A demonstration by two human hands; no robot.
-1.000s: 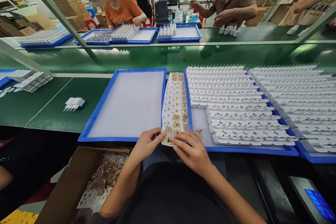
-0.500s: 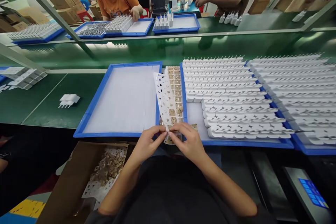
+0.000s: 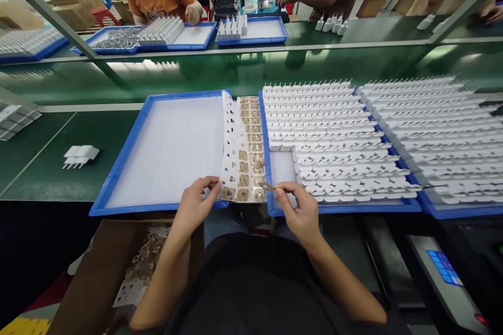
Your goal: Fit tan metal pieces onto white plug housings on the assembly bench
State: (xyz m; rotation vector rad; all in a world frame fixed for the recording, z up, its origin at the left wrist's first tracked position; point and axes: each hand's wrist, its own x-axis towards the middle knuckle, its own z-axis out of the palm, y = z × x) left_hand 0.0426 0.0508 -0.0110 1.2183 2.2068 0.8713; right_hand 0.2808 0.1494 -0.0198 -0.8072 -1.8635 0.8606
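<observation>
A white die-cut sheet with rows of tan, rounded-square pieces lies between two blue trays, its left strip overlapping the left tray's rim. My left hand pinches the sheet's lower left edge, with thumb and forefinger together. Just right of the sheet, my right hand is closed on a thin tan looped piece that sticks out leftward from the fingertips. Whether that piece still touches the sheet I cannot tell. Beside my right hand, rows of white plug housings fill most of a blue-rimmed tray.
On the left lies a blue tray with a bare white bottom. Several white plugs sit on the green bench. Another full tray stands at right. Below is a carton of scraps. Co-workers sit across the bench behind a rail.
My hands have moved apart from where they met over the sheet. The right one now holds a tan piece to the right. The sheet's white strip has swung left, and the view has shifted slightly.
</observation>
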